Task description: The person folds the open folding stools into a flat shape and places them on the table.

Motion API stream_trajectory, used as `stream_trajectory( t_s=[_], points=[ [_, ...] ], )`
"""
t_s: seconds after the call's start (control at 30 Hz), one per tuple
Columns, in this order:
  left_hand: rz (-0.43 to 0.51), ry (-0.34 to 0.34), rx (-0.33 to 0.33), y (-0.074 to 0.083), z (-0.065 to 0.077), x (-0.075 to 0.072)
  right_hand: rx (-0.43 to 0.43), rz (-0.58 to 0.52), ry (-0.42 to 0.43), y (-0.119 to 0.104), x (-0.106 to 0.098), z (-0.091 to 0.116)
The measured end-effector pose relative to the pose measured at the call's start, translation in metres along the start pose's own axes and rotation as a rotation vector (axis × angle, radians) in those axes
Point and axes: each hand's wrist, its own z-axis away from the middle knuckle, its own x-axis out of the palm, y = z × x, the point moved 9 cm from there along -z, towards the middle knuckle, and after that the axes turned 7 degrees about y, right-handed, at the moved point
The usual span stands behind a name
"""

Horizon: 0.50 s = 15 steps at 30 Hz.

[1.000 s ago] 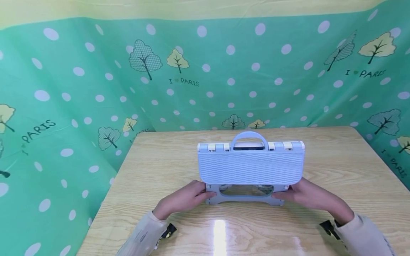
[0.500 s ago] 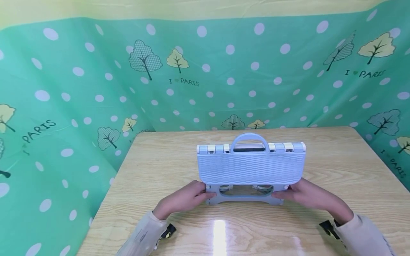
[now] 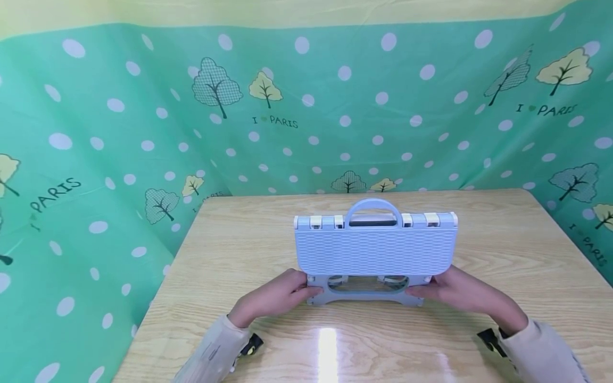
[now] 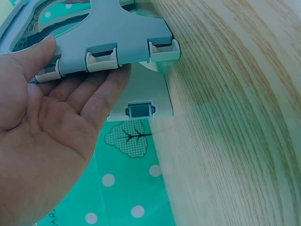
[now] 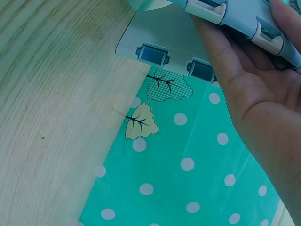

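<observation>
A light blue folding step stool (image 3: 375, 252) with white hinge pieces stands partly folded on the wooden table. Its woven-textured top panel slopes toward me, and an arched carry handle (image 3: 373, 202) rises from the fold. My left hand (image 3: 278, 298) grips the left side of the near leg panel (image 3: 366, 299), thumb in front and fingers behind. On the opposite side, my right hand (image 3: 452, 290) holds the same panel, its thumb across the front. The left wrist view shows curled fingers under the leg's hinged edge (image 4: 127, 33); in the right wrist view, fingers reach behind the white hinges (image 5: 268, 41).
The wooden table (image 3: 230, 239) extends around the stool. A green dotted curtain (image 3: 287, 106) with tree prints hangs behind the table and along its sides. Black straps (image 3: 252, 344) sit at both sleeve cuffs. Light glares on the near tabletop.
Since a second ago, the stool's upper edge has tipped slightly toward me, showing more of the white hinges. Both hands have kept their places on the leg panel.
</observation>
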Motion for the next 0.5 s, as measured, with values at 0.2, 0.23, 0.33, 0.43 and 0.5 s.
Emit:
stream_trajectory(
  t_s=[0.2,0.23,0.33,0.43,0.5],
  points=[
    [0.000,0.004,-0.003,-0.0005,-0.0003,-0.0007,0.004,0.005,0.004,-0.0006,-0.0007,-0.0004],
    [0.000,0.005,-0.004,-0.0005,-0.0003,-0.0008,0.006,0.007,0.005,-0.0005,-0.0010,-0.0004],
    [-0.005,0.004,-0.005,-0.0003,-0.0004,-0.0008,0.011,0.005,0.008,0.0001,-0.0013,-0.0005],
    [-0.007,0.001,-0.007,-0.0003,-0.0007,-0.0004,0.011,-0.001,0.008,0.0006,-0.0013,-0.0004],
    [-0.004,-0.003,-0.006,-0.0004,-0.0011,0.0003,0.006,-0.003,0.008,0.0008,-0.0012,-0.0003]
  ],
)
